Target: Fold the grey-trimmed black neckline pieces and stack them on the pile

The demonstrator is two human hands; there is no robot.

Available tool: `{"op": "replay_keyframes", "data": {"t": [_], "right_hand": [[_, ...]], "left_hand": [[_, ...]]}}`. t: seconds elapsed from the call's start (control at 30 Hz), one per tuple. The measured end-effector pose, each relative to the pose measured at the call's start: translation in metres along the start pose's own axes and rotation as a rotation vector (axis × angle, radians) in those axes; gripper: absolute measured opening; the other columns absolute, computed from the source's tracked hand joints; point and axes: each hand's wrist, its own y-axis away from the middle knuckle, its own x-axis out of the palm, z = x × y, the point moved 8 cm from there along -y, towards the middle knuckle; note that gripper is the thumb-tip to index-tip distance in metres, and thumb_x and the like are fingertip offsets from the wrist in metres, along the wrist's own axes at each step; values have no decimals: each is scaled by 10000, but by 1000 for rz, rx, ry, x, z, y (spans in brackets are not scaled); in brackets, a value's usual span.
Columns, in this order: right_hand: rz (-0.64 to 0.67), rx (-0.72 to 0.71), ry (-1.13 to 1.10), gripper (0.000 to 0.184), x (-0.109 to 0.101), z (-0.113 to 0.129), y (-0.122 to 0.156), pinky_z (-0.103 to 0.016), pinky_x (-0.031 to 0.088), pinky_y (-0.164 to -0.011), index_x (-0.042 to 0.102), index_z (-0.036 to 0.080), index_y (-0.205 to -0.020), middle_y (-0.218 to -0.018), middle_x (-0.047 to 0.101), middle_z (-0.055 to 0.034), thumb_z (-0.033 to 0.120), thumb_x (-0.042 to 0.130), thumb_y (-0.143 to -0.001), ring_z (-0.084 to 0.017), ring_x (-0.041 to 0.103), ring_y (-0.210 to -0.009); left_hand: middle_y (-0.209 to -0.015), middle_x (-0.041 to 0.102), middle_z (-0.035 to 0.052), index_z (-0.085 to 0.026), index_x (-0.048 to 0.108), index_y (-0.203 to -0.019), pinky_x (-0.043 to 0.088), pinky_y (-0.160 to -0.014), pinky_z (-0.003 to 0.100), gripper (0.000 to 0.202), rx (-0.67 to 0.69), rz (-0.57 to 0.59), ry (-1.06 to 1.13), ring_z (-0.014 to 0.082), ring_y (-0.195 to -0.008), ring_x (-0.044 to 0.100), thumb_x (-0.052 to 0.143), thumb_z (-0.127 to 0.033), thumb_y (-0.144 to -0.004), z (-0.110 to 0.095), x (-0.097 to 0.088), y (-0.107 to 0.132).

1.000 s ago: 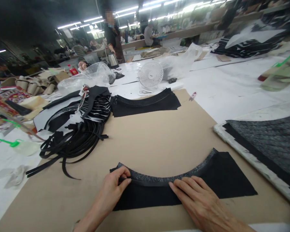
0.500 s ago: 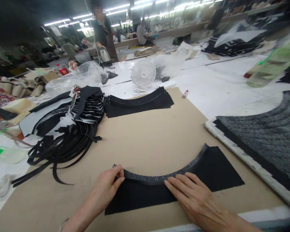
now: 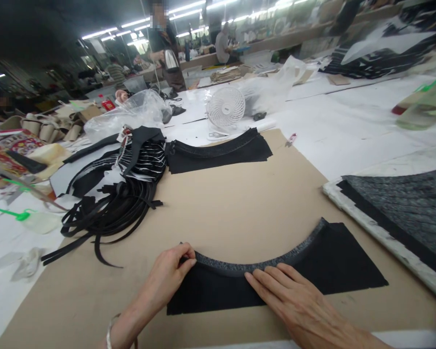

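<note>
A black fabric piece (image 3: 334, 264) with a curved grey-trimmed upper edge (image 3: 276, 259) lies on the tan cardboard sheet (image 3: 232, 198) in front of me. My left hand (image 3: 169, 274) pinches the left end of that curved edge between thumb and fingers. My right hand (image 3: 294, 300) lies flat on the fabric, fingers stretched out and pressing near the middle of the curved edge.
A stack of similar black pieces (image 3: 218, 155) lies at the far end of the cardboard. Black strips (image 3: 109, 213) pile at the left. A white fan (image 3: 225, 109), a plastic bag (image 3: 131, 116) and a grey stack (image 3: 403, 208) at right. A person (image 3: 165, 46) stands beyond.
My hands stay on the curved edge; the right fingertips have slid a little left along it. The view has shifted slightly. The person beyond has lifted a kettle.
</note>
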Motion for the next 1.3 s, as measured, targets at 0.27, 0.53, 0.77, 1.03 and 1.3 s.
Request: {"op": "replay_keyframes", "data": {"t": [0.27, 0.53, 0.77, 1.03, 1.3], "right_hand": [[11, 15, 14, 632, 4, 0, 2, -409, 441, -957, 486, 148, -1350, -1241, 615, -54, 26, 435, -732, -211, 556, -1069], [-25, 13, 9, 606, -1, -1, -4, -418, 427, -917, 520, 146, -1303, -1170, 639, -56, 2, 420, -723, -205, 562, -995], [-44, 21, -17, 588, -6, -2, -9, -416, 406, -896, 543, 162, -1276, -1128, 652, -47, -6, 412, -728, -202, 557, -972], [-58, 0, -11, 564, -10, -2, -13, -438, 365, -879, 557, 144, -1252, -1083, 652, -45, -5, 410, -729, -205, 546, -937], [-109, -20, 23, 599, -20, 1, -19, -448, 357, -854, 583, 143, -1191, -1036, 663, -39, -34, 404, -648, -215, 547, -911]], "left_hand": [[-746, 638, -24, -209, 584, -756, 329, -645, 248, 111, -30, 9, -29, 148, -688, 535, 505, -260, -815, -1, -1, -2], [-722, 620, -20, -206, 572, -746, 321, -652, 248, 99, -40, -13, -44, 152, -707, 540, 513, -253, -810, 2, 0, -4], [-683, 598, -27, -208, 569, -754, 310, -632, 250, 77, -78, -22, -71, 149, -679, 534, 523, -237, -807, 5, 2, -6], [-713, 591, -31, -218, 519, -841, 323, -644, 250, 46, -106, -60, -64, 151, -688, 539, 546, -207, -806, 5, 0, -5], [-672, 531, -54, -226, 469, -870, 315, -603, 244, 130, -120, -101, -15, 142, -642, 504, 570, -210, -790, 11, 0, -3]]}}
